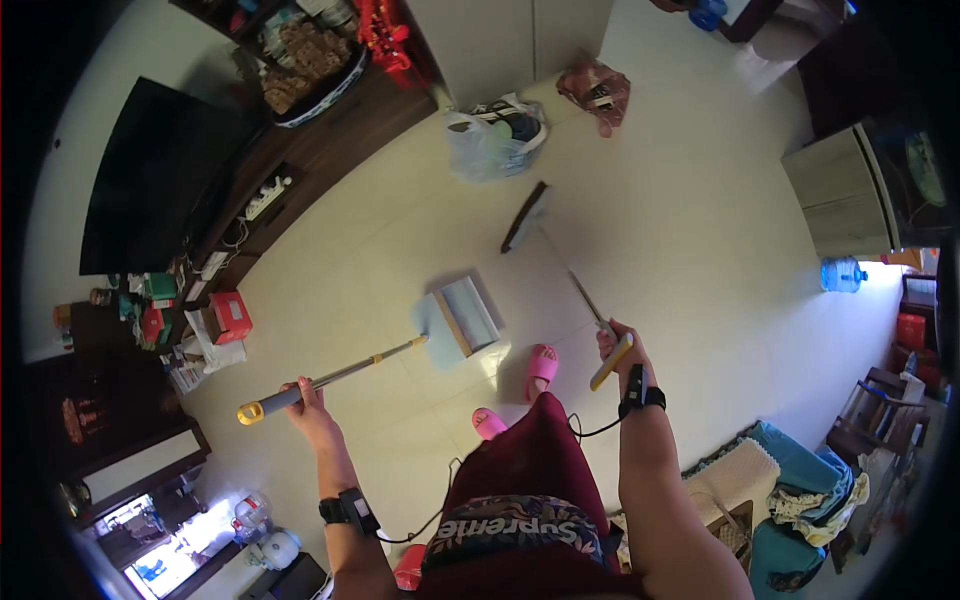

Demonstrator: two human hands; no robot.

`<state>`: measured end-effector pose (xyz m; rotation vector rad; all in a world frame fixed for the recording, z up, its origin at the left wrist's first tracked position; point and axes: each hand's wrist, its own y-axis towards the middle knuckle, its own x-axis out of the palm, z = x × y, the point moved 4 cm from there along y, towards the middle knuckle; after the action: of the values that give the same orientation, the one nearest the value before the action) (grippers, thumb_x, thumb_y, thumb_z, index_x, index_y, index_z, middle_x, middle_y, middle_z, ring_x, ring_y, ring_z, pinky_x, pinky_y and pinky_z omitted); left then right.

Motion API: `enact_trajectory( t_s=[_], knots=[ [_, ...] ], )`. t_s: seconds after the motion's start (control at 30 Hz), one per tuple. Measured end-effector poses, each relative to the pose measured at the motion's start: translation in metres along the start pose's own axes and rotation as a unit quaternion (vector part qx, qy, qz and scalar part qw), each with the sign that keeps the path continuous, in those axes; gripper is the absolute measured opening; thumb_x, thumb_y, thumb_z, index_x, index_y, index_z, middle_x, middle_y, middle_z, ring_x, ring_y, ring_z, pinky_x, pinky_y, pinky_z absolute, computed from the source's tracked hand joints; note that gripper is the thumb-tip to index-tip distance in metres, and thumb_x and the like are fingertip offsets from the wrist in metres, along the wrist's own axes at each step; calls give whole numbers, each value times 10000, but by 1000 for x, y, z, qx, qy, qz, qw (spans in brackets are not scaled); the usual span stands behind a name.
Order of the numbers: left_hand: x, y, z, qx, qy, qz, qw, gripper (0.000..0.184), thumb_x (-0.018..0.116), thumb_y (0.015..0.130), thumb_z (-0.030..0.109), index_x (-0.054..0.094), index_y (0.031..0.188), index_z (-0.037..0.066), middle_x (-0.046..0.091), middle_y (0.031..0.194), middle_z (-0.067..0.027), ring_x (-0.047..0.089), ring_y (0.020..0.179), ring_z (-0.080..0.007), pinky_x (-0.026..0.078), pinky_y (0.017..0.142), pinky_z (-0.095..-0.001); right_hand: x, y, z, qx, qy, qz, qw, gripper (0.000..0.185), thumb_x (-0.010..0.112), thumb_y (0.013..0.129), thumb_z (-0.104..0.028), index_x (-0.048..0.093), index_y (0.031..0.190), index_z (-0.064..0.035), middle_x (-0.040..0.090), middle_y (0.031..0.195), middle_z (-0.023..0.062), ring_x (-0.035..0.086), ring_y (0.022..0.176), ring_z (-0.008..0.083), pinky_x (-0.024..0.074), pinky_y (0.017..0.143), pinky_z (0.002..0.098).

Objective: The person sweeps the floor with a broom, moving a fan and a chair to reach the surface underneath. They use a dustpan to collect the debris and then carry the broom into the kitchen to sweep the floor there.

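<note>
My left hand (pixel 306 402) is wrapped round the grey and yellow handle of a long-handled dustpan (pixel 472 318), whose pale blue and white pan rests on the floor. In my right hand (pixel 622 345) is the grey and yellow handle of a broom (pixel 524 218). The broom's dark bristle head is on the floor, beyond the dustpan and a little to its right, apart from it. Both of my hands are closed, and each wrist wears a black strap with a small device.
Plastic bags with shoes (pixel 497 135) and a reddish-brown bag (pixel 597 92) lie on the floor ahead. A long dark cabinet (pixel 330 135) runs along the left, with a red box (pixel 231 316) nearby. At right are a wooden cabinet (pixel 838 195), a water bottle (pixel 842 274) and a cushioned seat (pixel 735 478).
</note>
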<state>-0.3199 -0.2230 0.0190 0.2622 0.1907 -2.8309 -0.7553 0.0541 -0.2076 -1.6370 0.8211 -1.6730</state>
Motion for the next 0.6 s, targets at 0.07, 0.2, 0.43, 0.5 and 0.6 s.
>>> enact_trajectory(
  t_s=[0.07,0.2,0.43,0.5,0.6],
  knots=[
    [25,5,4,17,13,-36,999,165,545,884,179,404,821,119,438,819,40,427,789,-65,391,793,-268,-30,-27,-7,-17,32,35,999,217,480,876,-290,452,787,-94,516,628,10,435,429,56,342,365,187],
    [72,16,4,11,-3,-52,999,185,555,878,171,394,806,116,415,783,47,394,736,-54,371,701,-234,-98,-79,6,-37,94,96,990,242,446,886,-338,431,778,-122,524,608,41,411,401,84,343,351,202],
    [142,52,-13,39,-21,-138,989,200,560,871,138,390,778,90,389,737,34,371,677,-67,320,586,-210,-133,-173,62,-97,157,200,962,212,480,854,-291,434,780,-98,489,587,30,426,400,86,342,325,190],
    [159,72,-32,78,-14,-161,984,202,564,866,123,390,773,81,380,726,25,365,668,-72,322,585,-211,-130,-186,77,-106,173,213,956,199,478,848,-281,431,788,-97,491,589,27,430,402,89,345,333,196],
    [186,87,-49,93,-30,-193,976,202,581,848,95,395,775,67,373,725,17,360,663,-76,331,598,-211,-121,-192,101,-115,220,141,958,190,464,846,-274,422,796,-95,491,592,24,433,404,90,352,351,203]
  ],
)
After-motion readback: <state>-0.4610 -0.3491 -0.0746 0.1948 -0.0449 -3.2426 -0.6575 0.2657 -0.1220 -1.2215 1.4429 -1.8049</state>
